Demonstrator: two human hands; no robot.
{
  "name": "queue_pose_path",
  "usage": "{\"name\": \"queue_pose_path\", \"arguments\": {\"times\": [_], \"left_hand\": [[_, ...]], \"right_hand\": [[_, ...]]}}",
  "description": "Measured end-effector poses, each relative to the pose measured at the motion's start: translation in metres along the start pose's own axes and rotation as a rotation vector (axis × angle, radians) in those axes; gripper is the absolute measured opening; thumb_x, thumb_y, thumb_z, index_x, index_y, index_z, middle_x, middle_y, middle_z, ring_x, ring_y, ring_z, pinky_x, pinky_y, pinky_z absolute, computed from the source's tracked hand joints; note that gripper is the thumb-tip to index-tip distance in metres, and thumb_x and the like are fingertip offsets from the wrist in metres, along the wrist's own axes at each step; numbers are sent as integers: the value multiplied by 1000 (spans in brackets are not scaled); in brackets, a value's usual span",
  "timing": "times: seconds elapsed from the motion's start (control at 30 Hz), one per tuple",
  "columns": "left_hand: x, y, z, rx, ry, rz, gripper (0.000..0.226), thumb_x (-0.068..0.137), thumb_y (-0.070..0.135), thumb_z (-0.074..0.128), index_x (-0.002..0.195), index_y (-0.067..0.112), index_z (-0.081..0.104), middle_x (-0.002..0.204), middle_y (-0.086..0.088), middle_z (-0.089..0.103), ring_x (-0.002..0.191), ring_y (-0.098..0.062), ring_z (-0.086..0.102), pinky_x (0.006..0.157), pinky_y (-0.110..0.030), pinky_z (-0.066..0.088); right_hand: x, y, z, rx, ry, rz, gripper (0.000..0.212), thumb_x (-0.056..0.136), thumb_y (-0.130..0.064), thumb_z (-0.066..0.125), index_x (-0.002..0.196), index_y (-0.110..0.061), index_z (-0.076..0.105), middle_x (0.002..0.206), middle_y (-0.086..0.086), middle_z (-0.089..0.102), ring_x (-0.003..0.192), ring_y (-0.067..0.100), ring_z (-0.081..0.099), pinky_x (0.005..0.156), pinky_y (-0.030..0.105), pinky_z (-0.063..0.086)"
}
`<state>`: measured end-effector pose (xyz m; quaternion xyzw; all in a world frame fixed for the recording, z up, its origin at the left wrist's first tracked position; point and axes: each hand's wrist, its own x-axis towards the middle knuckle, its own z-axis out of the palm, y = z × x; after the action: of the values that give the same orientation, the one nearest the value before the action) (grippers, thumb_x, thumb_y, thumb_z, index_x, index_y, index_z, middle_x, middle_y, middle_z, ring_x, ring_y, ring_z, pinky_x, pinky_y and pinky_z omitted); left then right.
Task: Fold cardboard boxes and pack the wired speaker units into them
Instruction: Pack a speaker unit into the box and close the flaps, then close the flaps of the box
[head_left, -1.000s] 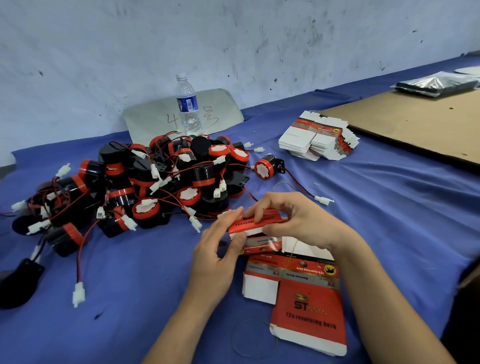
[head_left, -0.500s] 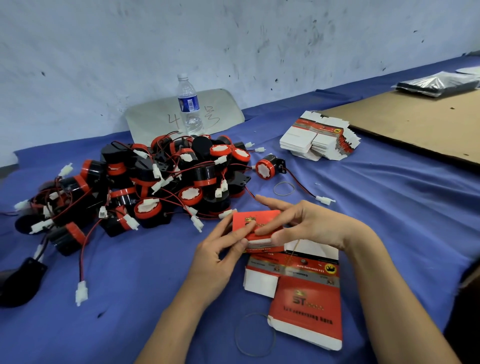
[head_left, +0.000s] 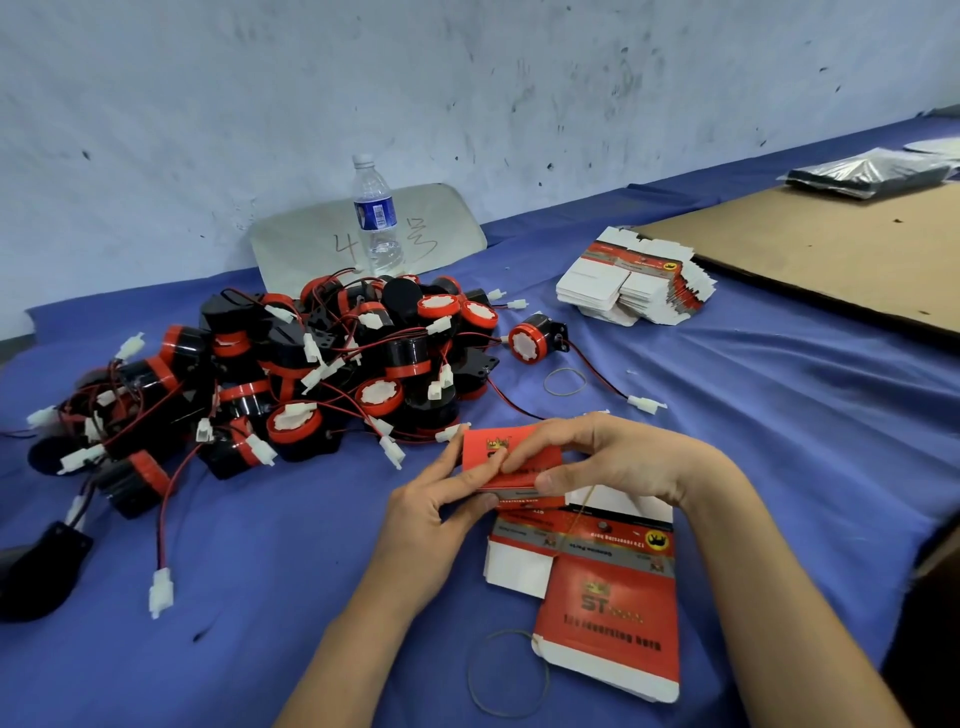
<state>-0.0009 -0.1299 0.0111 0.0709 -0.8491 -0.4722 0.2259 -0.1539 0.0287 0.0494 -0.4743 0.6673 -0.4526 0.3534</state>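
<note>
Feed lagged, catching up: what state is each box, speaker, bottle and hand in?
Red cardboard box: held in both hands, unformed.
Left hand: grips box.
Right hand: pinches box.
Red-and-white printed box blank: unfolded, lying flat.
Stack of box blanks: flat.
Black-and-red wired speaker units: piled, unpacked.
Clear plastic water bottle: upright, capped.

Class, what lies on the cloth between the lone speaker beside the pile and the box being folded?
A rubber band and a red-black wire lie between the speaker and the box, seen in the head view.

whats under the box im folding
A flat blank lies on the cloth beneath the box, which the left hand and right hand pinch. They hide the blank's far edge.
</note>
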Motion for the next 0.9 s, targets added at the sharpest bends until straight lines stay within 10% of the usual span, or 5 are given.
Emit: {"name": "queue_pose_path", "arguments": {"times": [0.3,0.53,0.77,0.9], "left_hand": [[-4,-4,-2,59,220,-13,47,91,7,62,114,47,56,112,28,59,103,21,53,82,-1,42],[-5,2,-2,60,244,70,59,74,47,69,129,34,55,127,28,53,118,11,47,89,-3,37],[-4,4,-3,47,274,-9,55,64,60,65,116,46,51,108,25,60,102,7,55,81,-5,44],[-5,4,-3,-1,256,-3,49,61,60,69,106,48,54,102,26,63,100,7,58,77,-7,47]], "right_hand": [[4,5,8,-44,118,-34,53,73,-21,81,119,-38,59,115,-9,64,109,9,61,93,25,50],[17,-2,19,-63,509,-173,16,84,-31,70,98,-23,67,98,-2,68,86,26,66,83,49,51],[14,-6,20,43,311,-230,40,76,-22,78,109,-25,57,93,-17,66,87,1,63,76,14,48],[12,-8,21,73,302,-269,45,68,-11,82,105,-19,57,90,-11,66,85,8,64,77,22,53]]}}
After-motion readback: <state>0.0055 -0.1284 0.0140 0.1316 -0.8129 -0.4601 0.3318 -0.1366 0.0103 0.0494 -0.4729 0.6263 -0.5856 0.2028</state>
